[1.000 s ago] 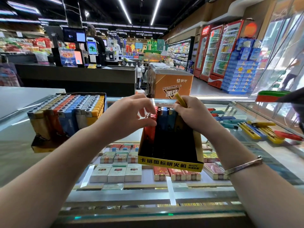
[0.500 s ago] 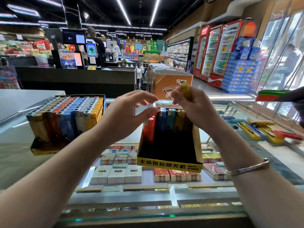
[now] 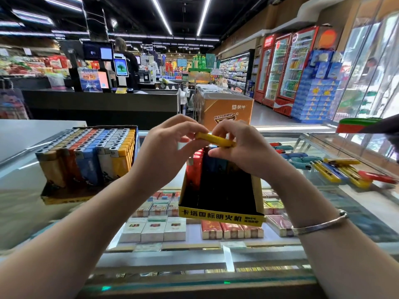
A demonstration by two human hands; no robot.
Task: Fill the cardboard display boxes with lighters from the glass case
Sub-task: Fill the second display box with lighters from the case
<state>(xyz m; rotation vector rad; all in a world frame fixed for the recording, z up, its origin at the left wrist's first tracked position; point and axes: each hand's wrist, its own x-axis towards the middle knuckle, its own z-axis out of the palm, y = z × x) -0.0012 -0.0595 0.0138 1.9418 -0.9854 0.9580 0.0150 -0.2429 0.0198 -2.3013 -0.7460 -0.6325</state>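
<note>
A yellow lighter (image 3: 214, 139) lies crosswise in the air above a black and yellow cardboard display box (image 3: 222, 214). My right hand (image 3: 244, 152) grips its right part, and my left hand (image 3: 170, 147) pinches its left end. The box stands on the glass case (image 3: 323, 208) and holds a back row of red and blue lighters (image 3: 195, 167), with its front part dark and bare. A second display box (image 3: 64, 196) at the left is packed with rows of lighters. Loose lighters (image 3: 336, 171) in yellow, blue and red lie on the glass at the right.
Cigarette packs (image 3: 153, 228) show under the glass below the boxes. A white counter (image 3: 32, 132) lies at the far left. A dark checkout counter (image 3: 103, 104), an orange freezer chest (image 3: 226, 113) and red drink fridges (image 3: 287, 70) stand behind the case.
My right hand raised the yellow lighter from the box's back row and turned it level. My left hand rose from the box and took hold of the lighter's left end.
</note>
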